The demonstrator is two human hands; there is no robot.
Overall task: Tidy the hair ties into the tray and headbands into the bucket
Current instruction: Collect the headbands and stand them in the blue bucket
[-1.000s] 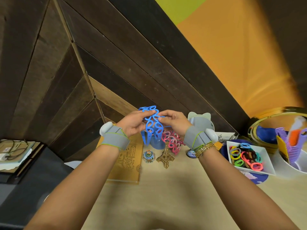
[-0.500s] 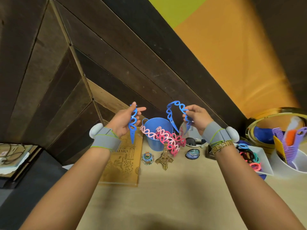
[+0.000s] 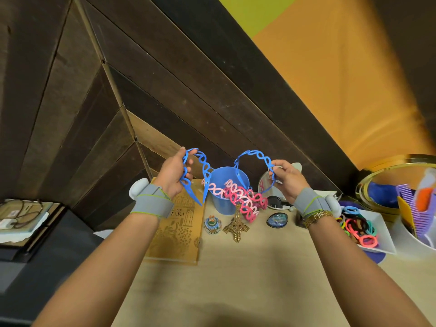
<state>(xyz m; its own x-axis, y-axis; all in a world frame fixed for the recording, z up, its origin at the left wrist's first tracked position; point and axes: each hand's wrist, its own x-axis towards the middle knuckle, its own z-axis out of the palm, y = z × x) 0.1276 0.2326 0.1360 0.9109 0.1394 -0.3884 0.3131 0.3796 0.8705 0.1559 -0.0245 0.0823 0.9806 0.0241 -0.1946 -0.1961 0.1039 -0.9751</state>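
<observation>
A second ago both hands met over one bunch of blue headbands in front of the bucket; now they have drawn apart, and each carries its own band, wider spread than half a second back.

The left blue headband [image 3: 204, 169] is an open loop of linked ovals ending in two pointed tips that hang down beside the bucket's left rim. The right blue headband [image 3: 256, 159] is the same pattern, arched upward, with one tip dipping over the mouth of the blue bucket [image 3: 220, 199]. Pink headbands [image 3: 243, 199] already sit in the bucket and spill over its right rim toward the desk. The bucket stands near the far edge of the desk [image 3: 247, 279], against the dark wooden wall. The hair ties [image 3: 356, 226], in many colours, lie piled in the white tray [image 3: 384, 234] near the desk's right edge.

The left hand [image 3: 173, 173] is raised left of the bucket, its fingers curled through the band's loops, so its grip is grasping that band. The right hand [image 3: 286, 175] is raised right of the bucket, thumb and fingers pinching one end of its band. Both wrists wear grey straps, and both forearms reach up from the near edge.
</observation>
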